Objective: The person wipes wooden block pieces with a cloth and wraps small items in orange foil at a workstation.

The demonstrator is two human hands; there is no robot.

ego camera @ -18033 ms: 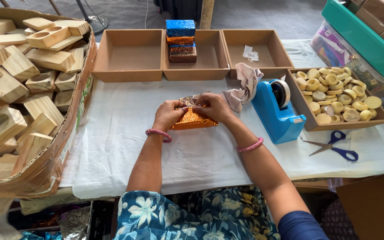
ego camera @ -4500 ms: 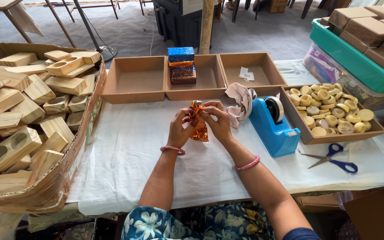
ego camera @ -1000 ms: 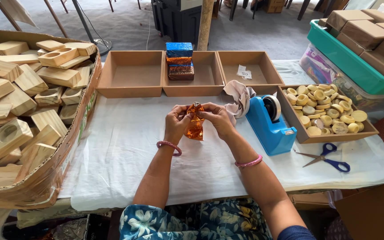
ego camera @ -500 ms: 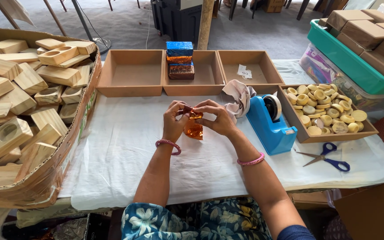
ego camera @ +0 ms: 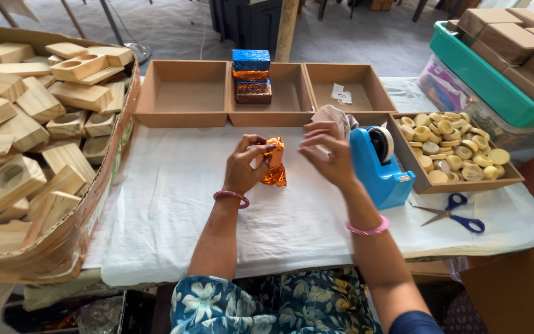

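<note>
Left hand [ego camera: 242,166] fingers pinch the orange foil-wrapped block [ego camera: 273,162] above the counter [ego camera: 174,204]; right hand [ego camera: 327,153] fingers spread, empty, beside the blue tape dispenser [ego camera: 378,166].

At my nine o'clock sits a box of wooden blocks [ego camera: 26,142]; scissors [ego camera: 452,210] lie at three, foil-wrapped bars [ego camera: 251,77] at twelve.

setting was a small craft packing workshop: counter [ego camera: 292,229] covered in white sheet, cardboard bin of cut wooden blocks [ego camera: 26,142], shallow brown trays [ego camera: 183,114], blue tape dispenser [ego camera: 375,164], scissors [ego camera: 452,210], stacked crates [ego camera: 495,86], concrete floor.
</note>
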